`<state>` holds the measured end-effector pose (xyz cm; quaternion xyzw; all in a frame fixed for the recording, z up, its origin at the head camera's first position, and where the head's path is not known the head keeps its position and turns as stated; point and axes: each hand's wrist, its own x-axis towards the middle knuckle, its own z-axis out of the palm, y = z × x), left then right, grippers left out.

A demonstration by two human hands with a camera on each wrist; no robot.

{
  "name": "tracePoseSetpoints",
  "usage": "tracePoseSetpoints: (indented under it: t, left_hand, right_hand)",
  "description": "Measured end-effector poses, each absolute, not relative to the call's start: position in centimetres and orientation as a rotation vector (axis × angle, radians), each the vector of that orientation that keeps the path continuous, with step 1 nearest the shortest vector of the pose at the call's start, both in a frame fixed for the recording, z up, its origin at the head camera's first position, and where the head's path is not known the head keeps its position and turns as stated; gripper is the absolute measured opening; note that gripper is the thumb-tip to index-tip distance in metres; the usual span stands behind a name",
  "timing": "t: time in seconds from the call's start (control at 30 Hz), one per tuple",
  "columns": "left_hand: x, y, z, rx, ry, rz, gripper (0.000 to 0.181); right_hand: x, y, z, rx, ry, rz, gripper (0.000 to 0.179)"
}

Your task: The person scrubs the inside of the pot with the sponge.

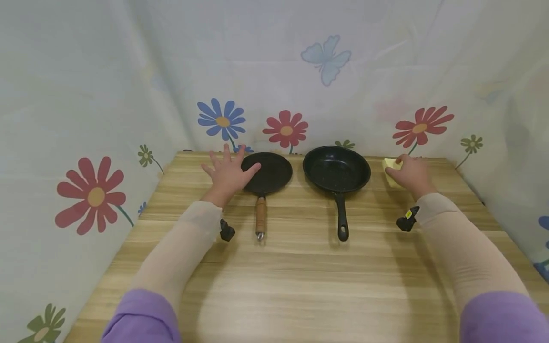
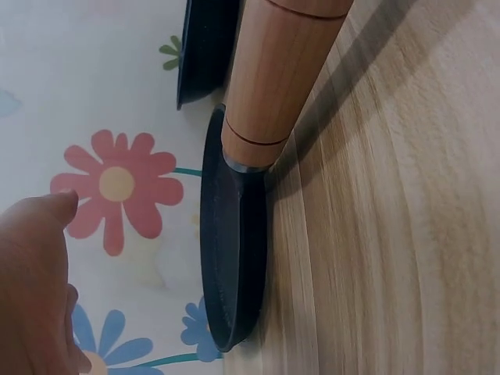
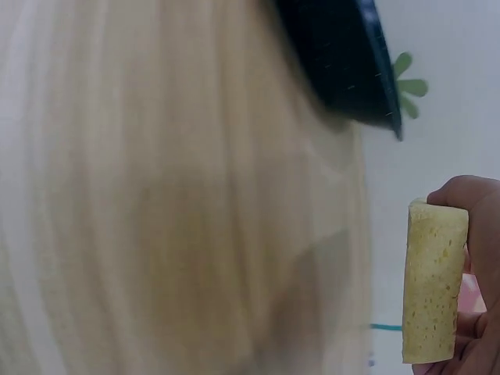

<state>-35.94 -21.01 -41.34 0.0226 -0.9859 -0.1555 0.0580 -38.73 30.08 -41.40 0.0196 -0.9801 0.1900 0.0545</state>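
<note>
My right hand grips a pale yellow sponge by its sides, at the far right of the table. In the right wrist view the sponge appears raised off the wood, its porous edge facing the camera. My left hand is spread with fingers straight, over the left rim of a flat black griddle pan; whether it touches the pan I cannot tell. That pan has a wooden handle pointing toward me. Between the hands sits a deeper black frying pan with a black handle.
The wood-grain table ends at the back against a white curtain printed with flowers and a butterfly. The curtain also closes in both sides. Both pan handles point toward the near edge. A small black camera sits at each wrist.
</note>
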Motion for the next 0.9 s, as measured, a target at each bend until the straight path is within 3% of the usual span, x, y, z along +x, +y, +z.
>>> tracePoseSetpoints:
  t: [0.7, 0.9]
  left_hand:
    - [-35.9, -19.9, -41.8, 0.016, -3.019, -0.431, 0.088]
    - [-35.8, -20.0, -41.9, 0.008, -3.028, -0.418, 0.088]
  right_hand:
    - [-38.7, 31.8, -46.9, 0.064, -2.969, 0.587, 0.054]
    - [-38.9, 31.8, -46.3, 0.045, -3.075, 0.527, 0.072]
